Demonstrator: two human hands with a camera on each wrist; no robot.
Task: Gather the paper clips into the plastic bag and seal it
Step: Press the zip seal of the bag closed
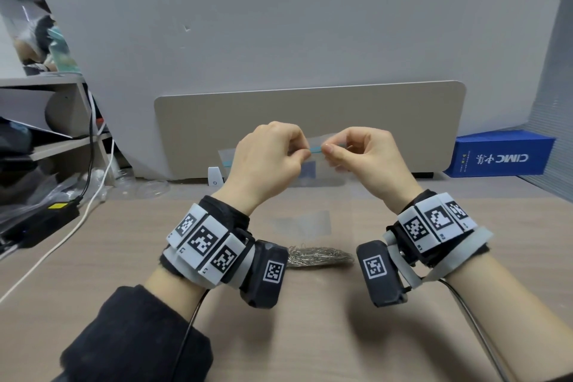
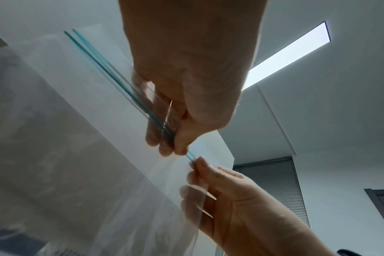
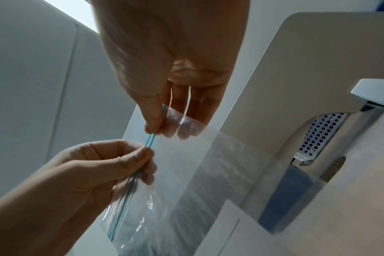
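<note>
Above the table I hold up a clear plastic bag [image 1: 307,172] by its top edge, which carries a teal zip strip [image 1: 316,149]. My left hand [image 1: 305,152] pinches the strip between thumb and fingers, and my right hand [image 1: 327,150] pinches it just to the right, the two almost touching. The left wrist view has the left hand [image 2: 178,147] on the strip [image 2: 112,76] and the right hand [image 2: 196,164] below it. In the right wrist view the bag [image 3: 208,164] hangs under the right hand [image 3: 157,129]. The paper clips [image 1: 319,256] lie heaped on the table between my wrists.
A beige panel [image 1: 310,115] stands behind the hands along the table's back edge. A blue box [image 1: 499,155] sits at the back right. On the left are a black power adapter [image 1: 46,220], a white cable [image 1: 62,242] and cluttered shelves [image 1: 46,108].
</note>
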